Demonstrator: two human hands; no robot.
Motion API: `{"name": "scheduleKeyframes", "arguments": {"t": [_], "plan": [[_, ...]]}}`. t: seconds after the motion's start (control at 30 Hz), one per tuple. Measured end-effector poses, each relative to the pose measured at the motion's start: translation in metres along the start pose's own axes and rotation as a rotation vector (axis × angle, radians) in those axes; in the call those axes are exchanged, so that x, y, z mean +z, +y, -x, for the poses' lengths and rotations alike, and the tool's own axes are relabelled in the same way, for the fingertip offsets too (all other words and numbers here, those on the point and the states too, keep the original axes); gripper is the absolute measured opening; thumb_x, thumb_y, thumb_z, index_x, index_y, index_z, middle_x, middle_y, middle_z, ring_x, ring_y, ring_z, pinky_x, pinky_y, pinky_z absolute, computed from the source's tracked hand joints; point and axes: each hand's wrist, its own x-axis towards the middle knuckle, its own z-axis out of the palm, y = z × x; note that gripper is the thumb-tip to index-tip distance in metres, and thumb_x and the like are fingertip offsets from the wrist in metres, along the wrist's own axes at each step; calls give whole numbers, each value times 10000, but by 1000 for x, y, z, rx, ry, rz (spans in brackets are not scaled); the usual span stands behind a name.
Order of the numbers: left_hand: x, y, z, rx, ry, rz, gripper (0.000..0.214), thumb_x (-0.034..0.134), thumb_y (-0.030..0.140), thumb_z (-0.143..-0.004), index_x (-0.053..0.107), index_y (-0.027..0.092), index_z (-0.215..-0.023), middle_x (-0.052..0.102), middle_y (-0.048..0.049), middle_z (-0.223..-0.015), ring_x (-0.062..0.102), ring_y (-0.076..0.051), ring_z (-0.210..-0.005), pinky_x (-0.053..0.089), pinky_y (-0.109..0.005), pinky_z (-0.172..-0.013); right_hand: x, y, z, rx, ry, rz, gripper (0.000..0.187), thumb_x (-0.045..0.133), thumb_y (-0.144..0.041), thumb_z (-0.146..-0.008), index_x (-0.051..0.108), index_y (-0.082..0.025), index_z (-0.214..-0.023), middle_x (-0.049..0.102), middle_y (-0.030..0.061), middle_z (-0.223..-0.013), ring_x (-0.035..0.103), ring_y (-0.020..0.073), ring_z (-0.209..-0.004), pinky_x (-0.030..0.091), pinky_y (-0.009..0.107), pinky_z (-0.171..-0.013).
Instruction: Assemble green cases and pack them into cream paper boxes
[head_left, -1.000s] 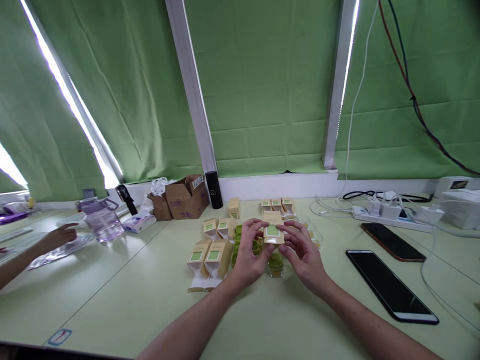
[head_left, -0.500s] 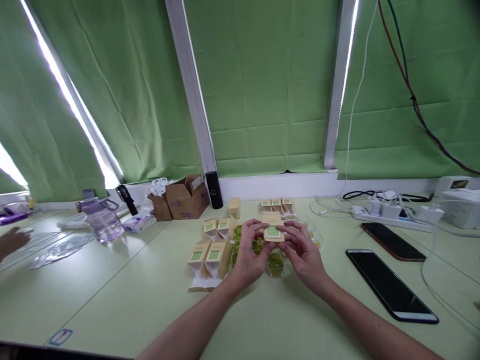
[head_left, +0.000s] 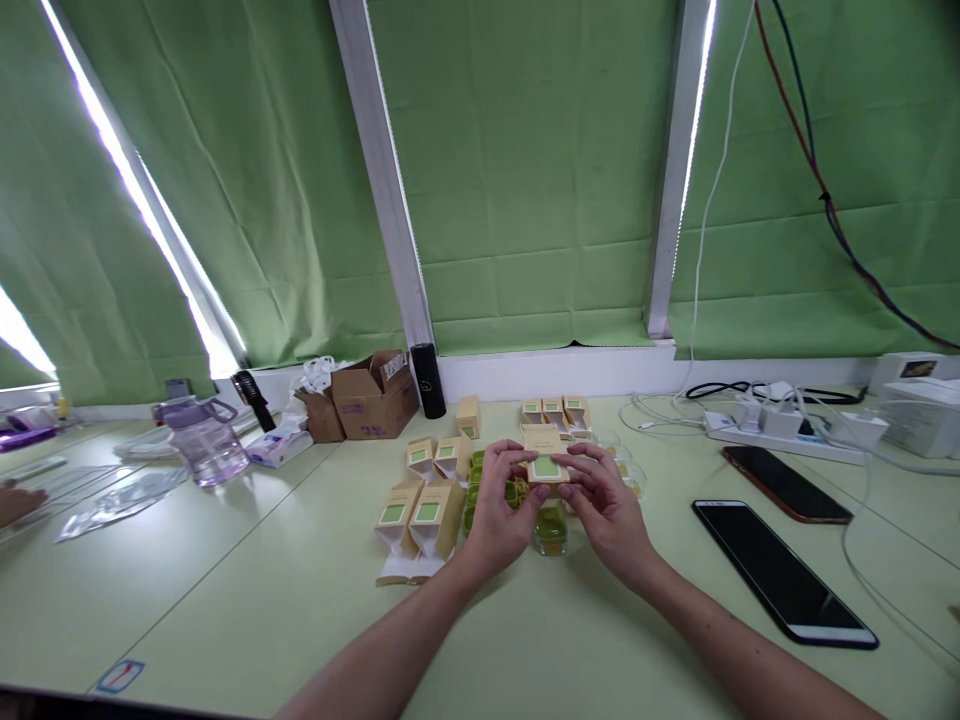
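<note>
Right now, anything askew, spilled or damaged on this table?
Nothing spilled or damaged. Left hand and right hand hold a small tan box above a green-filled jar. The brown cardboard carton sits open with flaps up. One black phone lies at a slant.

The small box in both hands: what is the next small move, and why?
Probably lower the small box over the green bottle. The left hand and right hand hold it just above that bottle, which stands unboxed on the table.
</note>
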Motion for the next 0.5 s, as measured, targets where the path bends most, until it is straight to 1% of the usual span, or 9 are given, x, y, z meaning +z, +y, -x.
{"name": "scheduleKeyframes", "arguments": {"t": [0.23, 0.33, 0.43, 0.5], "plan": [[1, -1, -1, 12, -2, -12, 245, 671, 256, -950, 628, 223, -1189, 500, -121, -1270, 563, -260, -1201, 545, -362, -894, 0, 0, -1, 14, 16, 0, 268, 692, -451, -965, 751, -354, -1207, 446, 66, -1339, 675, 133, -860, 639, 383, -904], [-2, 3, -1, 31, -32, -8, 310, 665, 285, -957, 617, 236, -1259, 489, -127, -1317, 544, -270, -1243, 546, -378, -935, -1, -2, -1, 15, 7, -20, 282, 701, -444, -962, 737, -360, -1229, 444, 68, -1370, 688, 142, -891, 634, 382, -917], [-6, 7, -1, 38, -61, -7, 337, 582, 306, -1007, 601, 255, -1339, 482, -132, -1385, 508, -281, -1318, 526, -412, -1015, -2, -4, -2, 20, -29, -26, 333, 686, -449, -973, 705, -367, -1295, 430, 81, -1445, 696, 178, -999, 618, 383, -955], [-8, 8, -1, 32, -46, -37, 322, 511, 299, -1042, 607, 261, -1348, 497, -127, -1393, 484, -281, -1361, 488, -441, -1082, -2, -5, -2, 21, -53, -25, 364, 666, -466, -983, 685, -369, -1333, 411, 86, -1505, 680, 215, -1125, 589, 401, -1020]]}}
